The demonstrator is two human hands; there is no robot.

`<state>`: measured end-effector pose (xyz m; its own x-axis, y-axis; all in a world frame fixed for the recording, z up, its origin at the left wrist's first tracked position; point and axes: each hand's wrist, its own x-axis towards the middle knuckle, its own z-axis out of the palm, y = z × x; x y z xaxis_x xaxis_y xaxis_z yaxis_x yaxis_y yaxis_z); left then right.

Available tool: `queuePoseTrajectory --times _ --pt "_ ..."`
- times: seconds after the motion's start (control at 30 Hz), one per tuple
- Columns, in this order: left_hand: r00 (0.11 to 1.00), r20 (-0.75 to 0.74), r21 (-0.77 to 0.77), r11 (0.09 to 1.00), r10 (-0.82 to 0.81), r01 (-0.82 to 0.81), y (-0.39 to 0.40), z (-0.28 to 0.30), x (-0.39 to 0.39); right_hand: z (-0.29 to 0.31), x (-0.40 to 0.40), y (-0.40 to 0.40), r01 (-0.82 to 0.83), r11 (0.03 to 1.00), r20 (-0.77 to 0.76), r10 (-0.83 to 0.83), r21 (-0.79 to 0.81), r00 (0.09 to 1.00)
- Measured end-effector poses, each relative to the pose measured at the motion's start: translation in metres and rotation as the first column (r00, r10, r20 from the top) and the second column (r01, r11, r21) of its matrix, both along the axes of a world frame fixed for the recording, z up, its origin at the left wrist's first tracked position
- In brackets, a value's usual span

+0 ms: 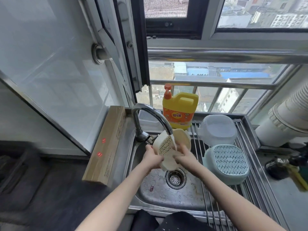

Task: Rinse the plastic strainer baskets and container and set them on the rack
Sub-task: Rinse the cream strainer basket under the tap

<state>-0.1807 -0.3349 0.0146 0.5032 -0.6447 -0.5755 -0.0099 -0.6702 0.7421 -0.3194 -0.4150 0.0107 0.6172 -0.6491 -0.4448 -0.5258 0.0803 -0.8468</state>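
Holding the cream basket (pixel 166 147) under the tap (pixel 150 114), I have both hands on it over the sink (pixel 175 195). My left hand (pixel 152 158) grips its rim at about 8 o'clock, fingers curled round the edge; my right hand (pixel 184 158) grips it at about 4 o'clock. The basket is tilted on edge, its slotted side turned toward the spout at 12 o'clock. There seem to be two cream pieces nested, a slotted one in front and a plain one behind, though I cannot tell for sure. I cannot make out a water stream in this view.

At 3 o'clock from the basket, the rack (pixel 198 147) of steel rods spans the sink's right side. On it the blue basket (pixel 227 164) lies upside down, and the clear container (pixel 219 130) sits just beyond it at 1 o'clock, touching or nearly so. The soap bottle (pixel 179 109) stands behind the tap.

So I judge this the last piece to rinse. To do it well, I would turn the basket slowly so water runs through every slot, then flush the inside, keeping it low in the sink to cut splashing. I would shake it off before moving it. Rack space is tight: the free rods lie toward 5 o'clock, nearest me, so it should go there upside down, clear of the blue basket.
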Motion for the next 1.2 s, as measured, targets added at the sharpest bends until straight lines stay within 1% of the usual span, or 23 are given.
queuePoseTrajectory --times 0.03,0.07,0.1,0.13,0.17,0.23,0.27,0.3,0.37,0.4,0.43,0.47,0.5,0.53,0.57,0.6,0.73,0.8,0.87,0.93,1.03,1.13,1.2 --pt "0.987 0.141 0.003 0.997 -0.072 0.072 0.001 -0.001 -0.002 0.007 0.001 -0.001 0.178 0.958 0.183 -0.221 0.224 0.958" --pt "0.952 0.275 0.002 0.990 -0.133 0.138 0.003 -0.001 -0.004 0.015 0.001 -0.005 0.279 0.845 0.273 -0.431 0.455 0.860" --pt "0.907 0.376 0.006 0.979 -0.189 0.202 0.004 -0.002 -0.006 0.023 0.002 -0.012 0.289 0.651 0.290 -0.632 0.702 0.718" --pt "0.848 0.473 0.017 0.964 -0.241 0.264 0.005 -0.003 -0.009 0.029 0.002 -0.018 0.240 0.462 0.244 -0.762 0.854 0.600" --pt "0.775 0.558 0.051 0.944 -0.297 0.325 0.006 -0.004 -0.012 0.033 0.003 -0.023 0.234 0.329 0.161 -0.828 0.915 0.537" --pt "0.635 0.676 0.094 0.899 -0.372 0.427 0.009 -0.010 -0.015 0.032 0.007 -0.030 0.347 0.231 0.027 -0.863 0.909 0.505" --pt "0.615 0.695 0.058 0.881 -0.374 0.470 0.012 -0.015 -0.014 0.030 0.008 -0.033 0.405 0.208 -0.025 -0.866 0.890 0.500" --pt "0.649 0.669 -0.004 0.871 -0.363 0.491 0.015 -0.017 -0.012 0.026 0.009 -0.034 0.442 0.198 -0.060 -0.861 0.875 0.504" --pt "0.814 0.499 -0.151 0.896 -0.296 0.418 0.020 -0.019 -0.006 0.017 0.010 -0.039 0.495 0.233 -0.078 -0.844 0.837 0.531" --pt "0.906 0.353 -0.193 0.930 -0.233 0.314 0.021 -0.020 -0.002 0.012 0.009 -0.041 0.520 0.254 -0.083 -0.838 0.816 0.539" --pt "0.977 0.164 -0.187 0.968 -0.139 0.169 0.021 -0.021 0.002 0.005 0.007 -0.043 0.553 0.238 -0.109 -0.846 0.798 0.521" --pt "0.999 -0.032 -0.175 0.984 -0.029 0.022 0.019 -0.022 0.007 -0.004 0.005 -0.045 0.579 0.229 -0.128 -0.851 0.782 0.509" --pt "0.969 -0.236 -0.131 0.986 0.071 -0.105 0.017 -0.019 0.010 -0.016 0.002 -0.048 0.620 0.241 -0.146 -0.850 0.746 0.506" --pt "0.895 -0.422 -0.092 0.975 0.146 -0.202 0.014 -0.016 0.010 -0.019 0.000 -0.047 0.634 0.271 -0.142 -0.841 0.724 0.522" --pt "0.811 -0.555 -0.063 0.962 0.187 -0.264 0.012 -0.015 0.012 -0.022 -0.004 -0.045 0.648 0.292 -0.154 -0.827 0.704 0.540" --pt "0.747 -0.629 -0.042 0.950 0.216 -0.310 0.010 -0.014 0.013 -0.021 -0.006 -0.041 0.651 0.300 -0.164 -0.817 0.697 0.553" --pt "0.571 -0.781 -0.012 0.909 0.252 -0.417 0.003 -0.007 0.010 -0.016 -0.017 -0.029 0.588 0.289 -0.165 -0.784 0.756 0.598" --pt "0.515 -0.814 0.020 0.899 0.268 -0.437 -0.003 -0.009 0.004 -0.022 -0.023 -0.027 0.566 0.315 -0.137 -0.775 0.762 0.617" --pt "0.523 -0.807 0.015 0.896 0.273 -0.444 -0.007 -0.011 -0.005 -0.028 -0.028 -0.029 0.554 0.386 -0.105 -0.744 0.738 0.660" --pt "0.597 -0.746 -0.014 0.888 0.296 -0.459 -0.010 -0.023 -0.007 -0.032 -0.033 -0.032 0.561 0.498 -0.103 -0.681 0.662 0.725" --pt "0.747 -0.561 -0.056 0.884 0.357 -0.464 -0.012 -0.039 -0.003 -0.019 -0.029 -0.032 0.523 0.687 -0.094 -0.559 0.504 0.824" --pt "0.815 -0.457 -0.139 0.876 0.357 -0.462 -0.013 -0.028 -0.001 -0.010 -0.008 -0.033 0.429 0.842 -0.032 -0.444 0.326 0.895" --pt "0.858 -0.375 -0.216 0.866 0.352 -0.450 -0.014 -0.024 0.002 -0.007 0.004 -0.035 0.362 0.900 0.007 -0.375 0.243 0.927"
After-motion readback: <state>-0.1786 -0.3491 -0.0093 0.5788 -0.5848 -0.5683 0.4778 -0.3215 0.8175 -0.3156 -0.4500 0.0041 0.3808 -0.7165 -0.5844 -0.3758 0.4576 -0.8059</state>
